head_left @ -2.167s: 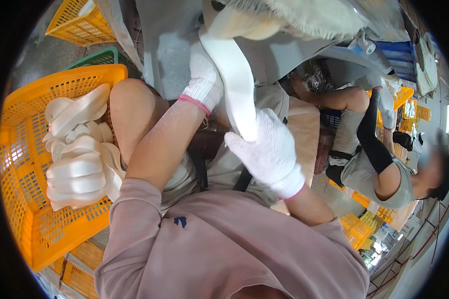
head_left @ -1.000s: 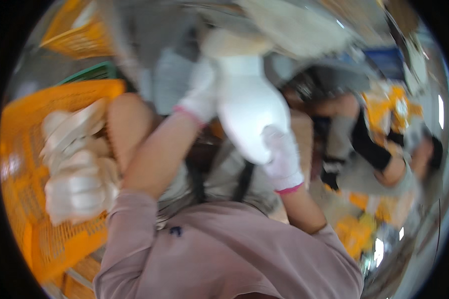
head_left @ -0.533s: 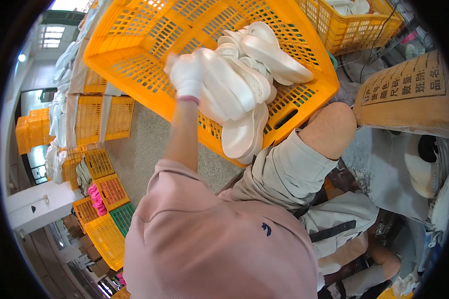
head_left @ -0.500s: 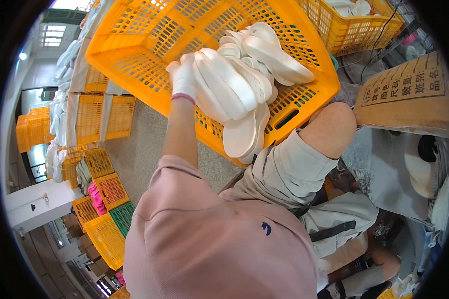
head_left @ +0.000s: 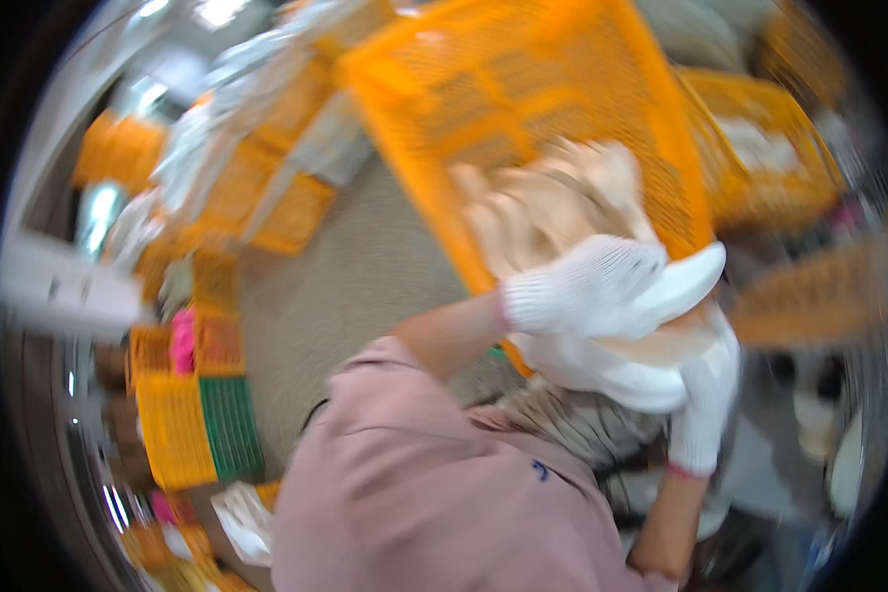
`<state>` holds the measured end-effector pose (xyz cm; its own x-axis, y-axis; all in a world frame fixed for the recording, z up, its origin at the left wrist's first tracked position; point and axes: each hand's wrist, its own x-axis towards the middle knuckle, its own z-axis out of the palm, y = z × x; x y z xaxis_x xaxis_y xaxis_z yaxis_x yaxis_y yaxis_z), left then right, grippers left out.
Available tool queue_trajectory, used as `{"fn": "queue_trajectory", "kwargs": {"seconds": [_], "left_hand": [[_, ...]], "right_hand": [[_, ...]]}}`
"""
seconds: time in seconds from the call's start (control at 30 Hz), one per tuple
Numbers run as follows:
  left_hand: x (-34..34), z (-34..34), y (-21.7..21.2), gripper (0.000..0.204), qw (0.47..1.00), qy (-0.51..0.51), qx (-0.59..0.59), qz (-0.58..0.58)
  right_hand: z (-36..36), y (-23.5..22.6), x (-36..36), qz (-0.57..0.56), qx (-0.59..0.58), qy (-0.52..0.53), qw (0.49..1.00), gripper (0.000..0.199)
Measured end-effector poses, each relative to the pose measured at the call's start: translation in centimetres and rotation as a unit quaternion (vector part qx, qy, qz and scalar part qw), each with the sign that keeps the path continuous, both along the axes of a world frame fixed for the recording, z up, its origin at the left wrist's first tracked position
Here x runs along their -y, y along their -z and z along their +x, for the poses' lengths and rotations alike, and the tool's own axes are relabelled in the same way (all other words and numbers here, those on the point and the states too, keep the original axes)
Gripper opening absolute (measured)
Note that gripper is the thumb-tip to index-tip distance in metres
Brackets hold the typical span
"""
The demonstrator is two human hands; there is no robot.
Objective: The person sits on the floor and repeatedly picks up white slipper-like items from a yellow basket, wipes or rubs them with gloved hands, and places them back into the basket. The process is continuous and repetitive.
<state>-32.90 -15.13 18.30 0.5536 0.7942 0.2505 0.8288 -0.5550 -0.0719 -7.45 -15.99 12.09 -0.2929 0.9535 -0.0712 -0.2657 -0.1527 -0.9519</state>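
My left hand (head_left: pixel 587 284), in a white knit glove, is closed over white shoe soles (head_left: pixel 696 276) at the near right end of a yellow plastic crate (head_left: pixel 562 54). From the right, my right hand (head_left: pixel 708 390), also gloved, grips the other end of the held soles. The two hands have the bundle between them above my lap; motion blur hides how many soles it holds. More pale soles (head_left: pixel 553 212) lie heaped in the crate, just beyond my left hand.
Another yellow crate (head_left: pixel 750 187) with white pieces stands at the far right, behind a cardboard box (head_left: pixel 809 291). Stacked yellow crates (head_left: pixel 232 187) line the left side. Nearer on the left are a yellow crate (head_left: pixel 173 429) and a green crate (head_left: pixel 230 424) on the grey floor (head_left: pixel 326 296).
My left hand has moved right and nearer from the heap, with soles in it. My right hand has come into view gripping them. The view has shifted, and the crate appears farther right.
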Motion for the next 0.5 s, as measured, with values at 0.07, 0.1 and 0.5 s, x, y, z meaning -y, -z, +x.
{"fn": "queue_trajectory", "kwargs": {"seconds": [0.07,0.1,0.5], "left_hand": [[-2.5,-3.8,0.4,0.05,0.969,-0.226,0.044,-0.086],[-4.1,-5.6,0.7,0.047,0.931,-0.31,0.117,-0.155],[-0.4,-4.2,11.4,0.037,0.945,-0.073,0.298,-0.112]], "right_hand": [[-1.1,0.6,-0.4,0.041,0.138,-0.006,0.99,0.082],[-1.4,1.0,-0.5,0.073,0.19,0.019,0.979,0.084],[-1.2,2.6,3.8,-0.013,0.155,0.11,0.982,0.066]]}}
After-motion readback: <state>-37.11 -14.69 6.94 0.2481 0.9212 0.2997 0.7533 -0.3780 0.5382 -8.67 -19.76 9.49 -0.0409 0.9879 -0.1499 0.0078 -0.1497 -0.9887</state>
